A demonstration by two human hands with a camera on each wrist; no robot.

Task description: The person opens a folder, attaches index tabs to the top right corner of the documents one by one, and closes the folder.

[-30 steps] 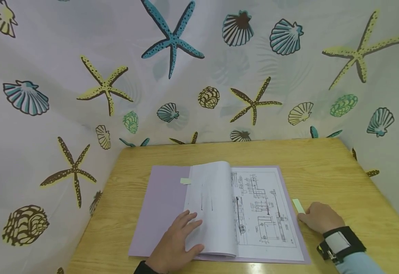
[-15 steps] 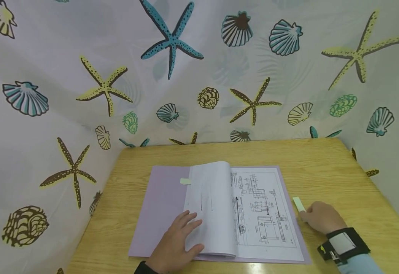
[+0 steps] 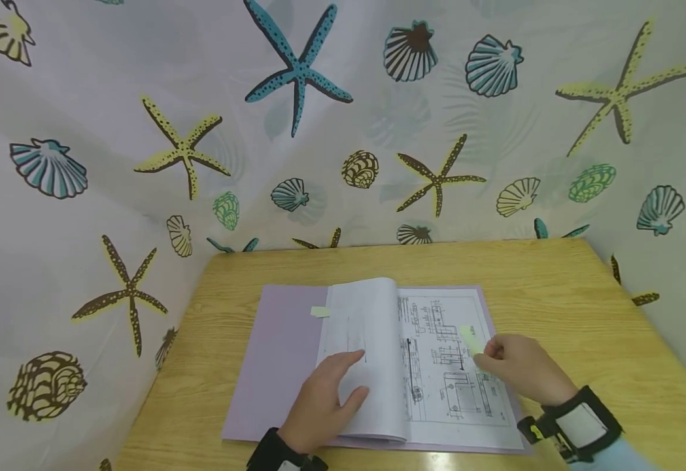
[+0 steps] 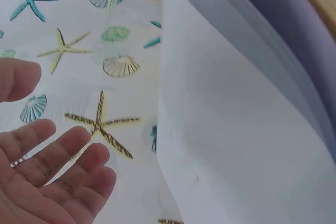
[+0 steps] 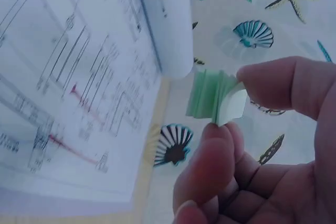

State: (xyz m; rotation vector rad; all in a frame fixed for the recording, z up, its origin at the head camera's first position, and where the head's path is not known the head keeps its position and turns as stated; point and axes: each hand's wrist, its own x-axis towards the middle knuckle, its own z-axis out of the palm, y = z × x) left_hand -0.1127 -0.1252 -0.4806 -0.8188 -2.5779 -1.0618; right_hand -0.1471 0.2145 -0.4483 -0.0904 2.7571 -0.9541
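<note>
A lilac folder lies spread on the table, its turned white pages curving up at the centre and a page of technical drawings on the right. Over the turned pages hovers my left hand, fingers spread and holding nothing; in the left wrist view a gap shows between the fingers and the paper. My right hand pinches a small stack of pale green sticky notes between thumb and fingers, above the drawing page. One leaf of the stack bends towards the thumb in the right wrist view.
A pale green sticky tab sticks out at the left edge of the turned pages. Wooden tabletop surrounds the folder. White cloth printed with starfish and shells stands behind the table and along both sides.
My right hand has lifted the sticky notes from beside the folder and moved left over the drawing page. My left hand has risen and shifted right over the turned pages.
</note>
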